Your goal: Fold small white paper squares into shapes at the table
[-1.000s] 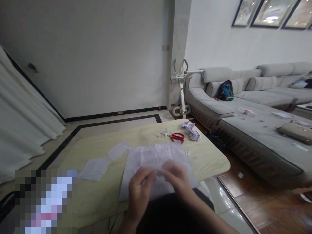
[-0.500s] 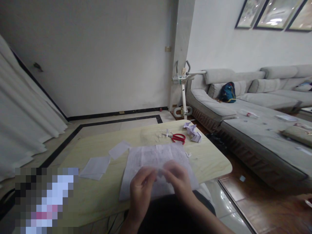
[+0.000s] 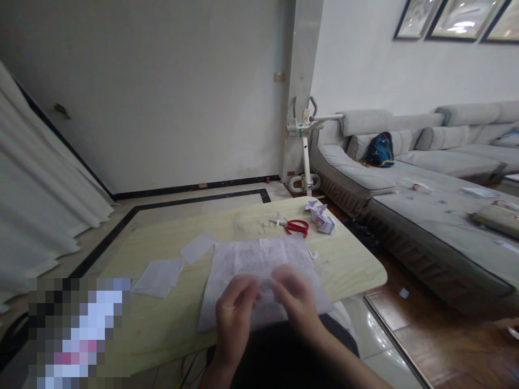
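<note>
My left hand and my right hand meet over a large printed sheet of paper on the table. Between their fingertips is a small pale piece of paper, blurred and partly hidden. Both hands are closed in a pinch on it. Beyond the sheet lie red-handled scissors among thin paper scraps. Folded paper pieces rest near the far right corner. To the left are some loose white paper squares and another square.
The pale wooden table has a rounded right corner. A grey sofa with a blue backpack stands to the right. Behind the table is a white exercise machine; a white curtain hangs at left.
The fingers shift slightly around the small piece; the fingertips are a little further apart, and more of it shows. The view has turned slightly. Things on the table stay in place.
</note>
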A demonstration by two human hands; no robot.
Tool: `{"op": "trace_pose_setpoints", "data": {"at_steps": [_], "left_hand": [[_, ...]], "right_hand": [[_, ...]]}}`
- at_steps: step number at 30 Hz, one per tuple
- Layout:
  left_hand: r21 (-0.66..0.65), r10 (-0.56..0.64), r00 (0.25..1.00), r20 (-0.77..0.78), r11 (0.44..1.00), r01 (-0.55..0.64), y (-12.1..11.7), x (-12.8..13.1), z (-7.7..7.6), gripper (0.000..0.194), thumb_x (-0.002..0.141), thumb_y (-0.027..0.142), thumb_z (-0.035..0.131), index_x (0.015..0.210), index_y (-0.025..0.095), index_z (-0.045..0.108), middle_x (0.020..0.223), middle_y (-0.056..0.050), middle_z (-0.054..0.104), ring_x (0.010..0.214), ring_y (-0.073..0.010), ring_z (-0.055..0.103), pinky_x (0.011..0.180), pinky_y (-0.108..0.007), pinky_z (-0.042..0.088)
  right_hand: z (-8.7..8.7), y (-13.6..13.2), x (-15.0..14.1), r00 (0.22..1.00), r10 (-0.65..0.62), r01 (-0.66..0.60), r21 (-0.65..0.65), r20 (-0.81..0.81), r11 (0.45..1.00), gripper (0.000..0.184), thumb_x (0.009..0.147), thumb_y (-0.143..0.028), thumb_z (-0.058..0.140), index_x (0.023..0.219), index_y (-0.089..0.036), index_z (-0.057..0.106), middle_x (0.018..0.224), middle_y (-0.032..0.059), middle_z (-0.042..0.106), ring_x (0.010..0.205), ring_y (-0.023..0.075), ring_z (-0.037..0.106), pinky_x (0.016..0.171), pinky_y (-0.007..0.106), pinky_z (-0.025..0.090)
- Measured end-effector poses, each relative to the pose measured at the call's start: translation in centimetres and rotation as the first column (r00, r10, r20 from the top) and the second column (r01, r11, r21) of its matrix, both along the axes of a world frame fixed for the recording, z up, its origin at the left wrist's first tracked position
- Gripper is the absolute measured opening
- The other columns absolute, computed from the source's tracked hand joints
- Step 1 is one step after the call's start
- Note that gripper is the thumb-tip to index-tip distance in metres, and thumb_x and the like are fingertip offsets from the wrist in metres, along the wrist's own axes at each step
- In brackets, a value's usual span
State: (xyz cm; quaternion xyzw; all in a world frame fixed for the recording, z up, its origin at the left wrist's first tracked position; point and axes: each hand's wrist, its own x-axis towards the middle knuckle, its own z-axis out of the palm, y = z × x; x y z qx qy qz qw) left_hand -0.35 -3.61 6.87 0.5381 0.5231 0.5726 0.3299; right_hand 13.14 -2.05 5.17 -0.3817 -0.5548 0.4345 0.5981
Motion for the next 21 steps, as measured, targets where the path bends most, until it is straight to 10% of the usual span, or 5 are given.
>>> {"op": "trace_pose_setpoints", "data": {"at_steps": [21], "left_hand": [[-0.114,0.074,0.967,0.245,0.992,-0.047,0.4,0.26,-0.33,0.038,0.076,0.054,0.067,0.074,0.016,0.066,0.053,0.003,0.055,0.051,-0.0116,0.049,0.048,-0.02,0.043]], "right_hand": [[-0.82,0.3,-0.11,0.999,-0.016,0.014,-0.046,-0.03,0.999,0.021,0.087,-0.037,0.061,0.077,-0.019,0.057,0.066,-0.0027,0.049,0.055,0.0108,0.044,0.049,0.022,0.038]]}}
